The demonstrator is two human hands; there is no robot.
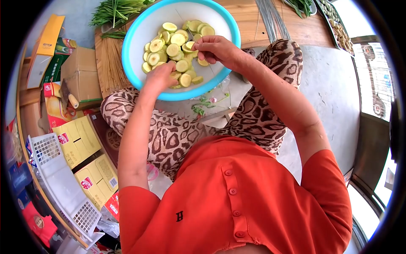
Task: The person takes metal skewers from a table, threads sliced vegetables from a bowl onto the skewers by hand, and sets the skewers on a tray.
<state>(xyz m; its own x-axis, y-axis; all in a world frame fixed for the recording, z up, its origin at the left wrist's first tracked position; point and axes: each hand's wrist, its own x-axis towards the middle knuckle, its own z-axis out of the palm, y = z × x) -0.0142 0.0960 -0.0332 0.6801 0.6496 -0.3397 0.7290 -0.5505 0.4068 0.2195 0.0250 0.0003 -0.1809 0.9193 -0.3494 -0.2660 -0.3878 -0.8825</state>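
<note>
Round, pale green-yellow zucchini slices (173,50) lie heaped in a white basin with a blue rim (128,51). My right hand (218,50) is closed in a pinch over the basin's right side. A thin skewer (182,21) runs to its fingers, with a zucchini slice (190,45) right at the fingertips. My left hand (160,78) reaches over the near left rim, its fingers curled down onto slices at the lower edge of the heap. Those fingertips are partly hidden by the hand.
Thin metal skewers (272,21) lie on the wooden table (306,31); bamboo sticks (111,63) lie left of the basin. Green leafy stalks (116,10) sit at the back left. Cardboard boxes (82,72) and a knife (67,95) stand at left. Vegetable scraps (205,103) lie below the basin.
</note>
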